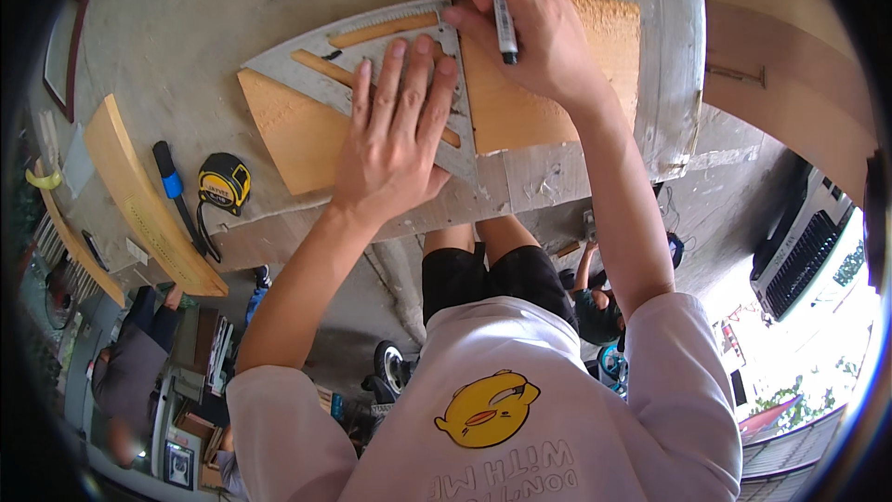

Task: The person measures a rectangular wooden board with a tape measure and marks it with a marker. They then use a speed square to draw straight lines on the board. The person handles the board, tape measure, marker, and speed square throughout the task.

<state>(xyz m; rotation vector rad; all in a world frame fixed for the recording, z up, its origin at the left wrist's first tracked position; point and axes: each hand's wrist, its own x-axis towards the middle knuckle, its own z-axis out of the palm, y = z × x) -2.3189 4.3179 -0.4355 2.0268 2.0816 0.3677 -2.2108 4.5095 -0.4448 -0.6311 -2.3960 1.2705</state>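
Observation:
A light wooden board (516, 116) lies across the near part of the workbench, with a grey metal triangle square (307, 84) on top of it. My left hand (395, 135) presses flat on the square, fingers stretched out over its slots. In my right hand (544, 37) is a grey-white marker pen (504, 26) with a black end, gripped between the fingers. That hand rests at the board's far side, its fingertips beside the square's upright edge. The pen's far end runs out of the picture at the top.
Left of the board lie a yellow-black tape measure (224, 182), a black tool with a blue band (171, 184) and a long wooden strip (149, 209). The workbench (548, 177) ends just before my body. Other people (135, 372) are around, and a vehicle (806, 242) stands at right.

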